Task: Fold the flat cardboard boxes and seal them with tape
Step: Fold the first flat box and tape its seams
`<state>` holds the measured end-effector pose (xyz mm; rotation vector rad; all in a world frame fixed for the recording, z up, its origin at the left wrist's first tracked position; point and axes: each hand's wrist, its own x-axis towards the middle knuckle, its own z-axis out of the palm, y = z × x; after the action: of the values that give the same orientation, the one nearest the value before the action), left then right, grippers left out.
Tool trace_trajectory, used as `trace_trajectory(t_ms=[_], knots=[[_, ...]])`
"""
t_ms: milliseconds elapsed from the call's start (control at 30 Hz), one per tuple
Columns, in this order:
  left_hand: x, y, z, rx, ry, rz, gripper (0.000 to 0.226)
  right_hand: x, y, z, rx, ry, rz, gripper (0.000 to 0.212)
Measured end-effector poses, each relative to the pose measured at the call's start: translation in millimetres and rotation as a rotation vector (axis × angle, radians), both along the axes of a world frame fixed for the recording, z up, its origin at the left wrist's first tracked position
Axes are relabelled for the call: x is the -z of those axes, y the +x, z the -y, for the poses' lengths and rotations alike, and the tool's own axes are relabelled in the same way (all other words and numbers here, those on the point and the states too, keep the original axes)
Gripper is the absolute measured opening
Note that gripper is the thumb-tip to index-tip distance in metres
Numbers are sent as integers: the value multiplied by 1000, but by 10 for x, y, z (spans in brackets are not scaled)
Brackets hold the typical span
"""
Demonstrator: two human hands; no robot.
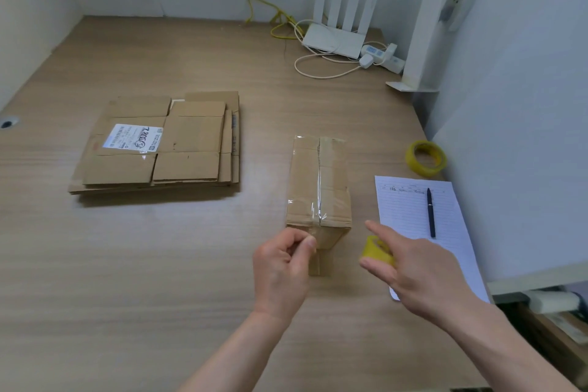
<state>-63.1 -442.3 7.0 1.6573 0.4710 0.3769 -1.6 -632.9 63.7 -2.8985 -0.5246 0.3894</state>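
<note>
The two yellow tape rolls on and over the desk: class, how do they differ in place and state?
The far tape roll lies untouched on the desk by the wall; the near tape roll is gripped in the right hand beside the taped box. The far one shows whole; the near one is half hidden by fingers. Both are yellow.
</note>
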Motion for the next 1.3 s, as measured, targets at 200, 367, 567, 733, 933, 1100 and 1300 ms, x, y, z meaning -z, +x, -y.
trace_trajectory(t_ms=[200, 367, 567, 733, 933, 1100, 1300], knots=[[104, 88, -108, -127, -70, -21, 26, -49, 178, 92, 12, 525, -585, 50], [214, 79, -33, -178, -73, -69, 22, 130, 311, -27, 10, -143, 126, 48], [246, 174, -123, -244, 41, -72, 30, 294, 399, -169, -37, -45, 167, 43], [319, 197, -180, -263, 68, -83, 21, 414, 422, -247, -55, -48, 234, 40], [371, 225, -208, -272, 53, -82, 32, 508, 435, -271, -63, -23, 251, 44], [409, 226, -217, -284, -51, -122, 33, 554, 430, -278, -74, -12, 257, 44], [449, 218, -237, -269, -112, -122, 32, 588, 428, -286, -97, 25, 282, 44]])
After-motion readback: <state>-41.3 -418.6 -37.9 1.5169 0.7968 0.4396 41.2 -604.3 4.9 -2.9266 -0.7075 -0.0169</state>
